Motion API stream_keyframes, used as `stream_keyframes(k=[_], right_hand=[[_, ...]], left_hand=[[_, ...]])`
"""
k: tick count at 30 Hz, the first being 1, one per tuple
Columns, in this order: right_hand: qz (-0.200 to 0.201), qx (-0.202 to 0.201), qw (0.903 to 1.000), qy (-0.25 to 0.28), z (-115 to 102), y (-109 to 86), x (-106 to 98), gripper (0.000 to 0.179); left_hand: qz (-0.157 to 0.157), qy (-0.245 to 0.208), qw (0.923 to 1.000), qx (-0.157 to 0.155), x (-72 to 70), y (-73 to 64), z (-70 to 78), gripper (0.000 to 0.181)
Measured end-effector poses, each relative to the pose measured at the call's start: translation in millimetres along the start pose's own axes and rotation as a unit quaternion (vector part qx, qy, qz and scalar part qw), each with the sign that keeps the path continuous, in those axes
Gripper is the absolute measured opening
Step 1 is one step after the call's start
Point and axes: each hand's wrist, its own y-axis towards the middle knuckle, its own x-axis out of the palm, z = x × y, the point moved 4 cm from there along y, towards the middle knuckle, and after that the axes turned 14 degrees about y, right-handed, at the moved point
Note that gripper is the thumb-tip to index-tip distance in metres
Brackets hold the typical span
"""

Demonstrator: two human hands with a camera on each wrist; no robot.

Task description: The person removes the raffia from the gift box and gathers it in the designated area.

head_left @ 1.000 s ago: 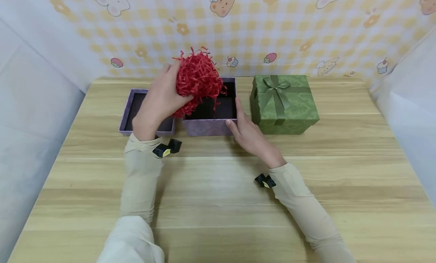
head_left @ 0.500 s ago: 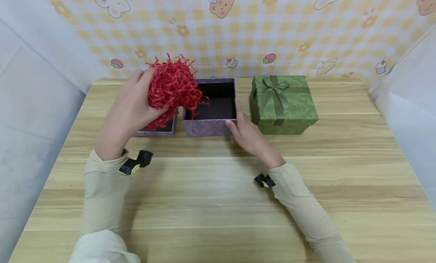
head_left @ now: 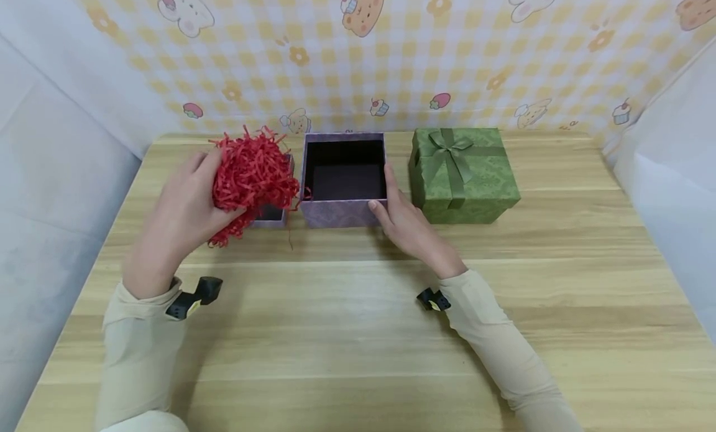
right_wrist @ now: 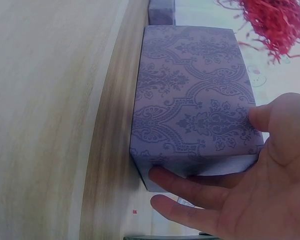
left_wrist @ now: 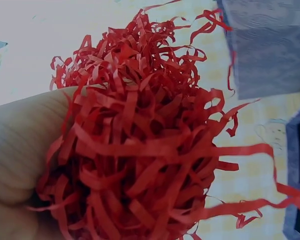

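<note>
My left hand (head_left: 183,208) grips a big clump of red shredded paper (head_left: 254,174), raised above a shallow purple lid (head_left: 270,222) with a dark inside. The clump hides much of that lid and, in the left wrist view, most of the fingers. Beside it stands a purple patterned box (head_left: 341,214), upright and uncovered, with a bare black inside. My right hand (head_left: 407,224) holds this box at its right front corner. The thumb lies on the front rim and the fingers along the right side, as the right wrist view shows.
A green gift box (head_left: 481,189) with a ribbon bow stands right of the purple box, a small gap between them. Behind the wooden table (head_left: 358,332) hangs a yellow checked cloth (head_left: 330,53). White sheets (head_left: 50,189) border both sides.
My left hand has carried the shredded paper left and nearer, from above the purple box to above the lid, uncovering the box's inside. My right hand has stayed on the box.
</note>
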Motion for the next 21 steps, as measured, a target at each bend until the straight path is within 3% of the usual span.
stream_keyframes(k=[21], right_hand=[[0.0,0.003,1.0,-0.006,2,-0.3,0,0.07]], left_hand=[[-0.087,-0.004,0.996,-0.021,29.7,-46.3,-29.5,0.066]])
